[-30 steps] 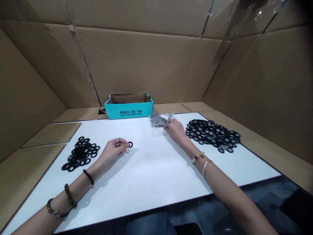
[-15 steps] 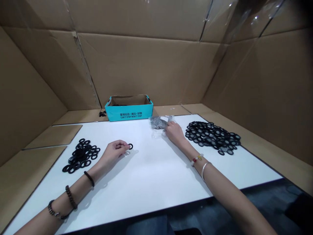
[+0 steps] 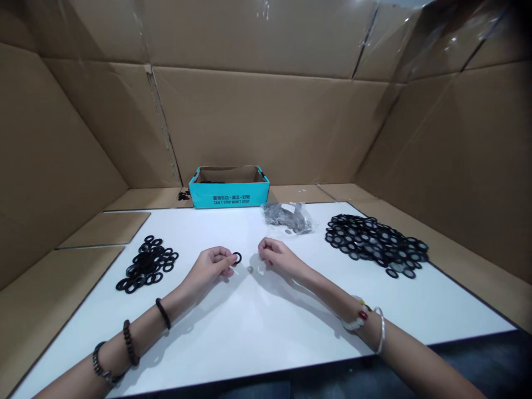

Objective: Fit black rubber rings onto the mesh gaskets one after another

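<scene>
- Left hand (image 3: 210,267): grip narrow, pinching a black ring (image 3: 240,257) at the fingertips.
- Right hand (image 3: 280,257): grip narrow; it may hold something thin, but the view is too poor to tell.
- Grey disc (image 3: 250,269): on the counter (image 3: 249,343), between the hands.
- Left pile (image 3: 145,265) and right pile (image 3: 374,244): black rings, either side of the hands.
- Bag (image 3: 286,217): beyond the right hand.
- Teal box (image 3: 228,195): at the counter's far edge.

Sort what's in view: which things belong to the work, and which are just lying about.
Part of the work:
left hand, pinching a black ring
right hand
small grey disc
pile of black rings
pile of grey-centred rings
clear bag of grey pieces

Seemingly just lying about:
teal box
loose black rings beside it
cardboard walls
</scene>
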A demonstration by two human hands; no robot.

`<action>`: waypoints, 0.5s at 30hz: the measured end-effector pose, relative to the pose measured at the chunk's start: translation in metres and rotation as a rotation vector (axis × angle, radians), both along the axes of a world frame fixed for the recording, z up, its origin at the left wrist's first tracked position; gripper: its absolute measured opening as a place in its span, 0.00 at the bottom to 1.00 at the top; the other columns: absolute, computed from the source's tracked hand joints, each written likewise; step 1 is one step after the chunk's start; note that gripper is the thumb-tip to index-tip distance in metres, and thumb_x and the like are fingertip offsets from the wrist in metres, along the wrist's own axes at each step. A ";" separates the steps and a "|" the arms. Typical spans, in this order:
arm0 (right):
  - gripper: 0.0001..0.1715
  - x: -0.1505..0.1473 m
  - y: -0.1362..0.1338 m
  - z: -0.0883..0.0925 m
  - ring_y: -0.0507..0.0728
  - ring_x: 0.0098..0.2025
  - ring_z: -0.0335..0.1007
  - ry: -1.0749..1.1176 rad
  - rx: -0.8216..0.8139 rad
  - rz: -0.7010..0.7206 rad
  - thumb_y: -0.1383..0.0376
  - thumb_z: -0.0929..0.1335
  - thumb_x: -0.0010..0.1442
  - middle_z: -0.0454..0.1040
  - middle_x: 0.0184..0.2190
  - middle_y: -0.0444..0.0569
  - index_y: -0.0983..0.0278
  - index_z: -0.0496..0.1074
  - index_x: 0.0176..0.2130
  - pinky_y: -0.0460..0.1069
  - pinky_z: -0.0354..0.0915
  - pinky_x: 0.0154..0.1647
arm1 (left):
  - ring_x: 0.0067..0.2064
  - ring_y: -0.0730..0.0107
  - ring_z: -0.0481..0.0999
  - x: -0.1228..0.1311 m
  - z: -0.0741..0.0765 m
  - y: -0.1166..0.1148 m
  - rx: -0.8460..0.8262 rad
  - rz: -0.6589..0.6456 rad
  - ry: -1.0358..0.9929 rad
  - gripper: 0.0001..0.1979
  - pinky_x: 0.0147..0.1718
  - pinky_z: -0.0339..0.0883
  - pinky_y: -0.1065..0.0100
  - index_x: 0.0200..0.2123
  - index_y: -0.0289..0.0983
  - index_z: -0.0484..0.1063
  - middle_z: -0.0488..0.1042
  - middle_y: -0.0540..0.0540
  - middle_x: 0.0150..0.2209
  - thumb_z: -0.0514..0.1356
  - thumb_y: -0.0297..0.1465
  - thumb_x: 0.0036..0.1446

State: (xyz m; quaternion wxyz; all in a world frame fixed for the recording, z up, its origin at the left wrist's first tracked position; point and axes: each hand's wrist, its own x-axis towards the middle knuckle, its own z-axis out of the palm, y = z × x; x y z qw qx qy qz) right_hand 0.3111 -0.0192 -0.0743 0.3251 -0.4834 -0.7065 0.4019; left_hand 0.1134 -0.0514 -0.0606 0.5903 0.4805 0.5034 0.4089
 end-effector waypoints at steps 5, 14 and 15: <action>0.07 -0.017 -0.022 0.003 0.47 0.21 0.61 0.399 -0.223 0.052 0.64 0.67 0.47 0.67 0.21 0.42 0.65 0.63 0.27 0.42 0.57 0.21 | 0.24 0.75 0.71 0.009 0.001 -0.007 0.007 -0.048 0.018 0.15 0.24 0.62 0.73 0.27 0.34 0.67 0.72 0.49 0.24 0.65 0.39 0.42; 0.16 -0.018 -0.031 0.012 0.48 0.22 0.64 0.460 -0.248 -0.036 0.63 0.73 0.41 0.70 0.21 0.42 0.66 0.67 0.29 0.43 0.59 0.23 | 0.25 0.75 0.70 0.010 0.005 -0.011 0.062 -0.082 -0.010 0.13 0.27 0.62 0.73 0.28 0.34 0.68 0.70 0.50 0.23 0.64 0.37 0.45; 0.18 -0.017 -0.031 0.013 0.48 0.22 0.65 0.465 -0.275 -0.029 0.62 0.73 0.41 0.70 0.21 0.42 0.66 0.67 0.32 0.43 0.59 0.22 | 0.26 0.75 0.70 0.010 0.005 -0.011 0.071 -0.081 -0.009 0.13 0.27 0.62 0.73 0.28 0.34 0.68 0.71 0.50 0.24 0.64 0.37 0.45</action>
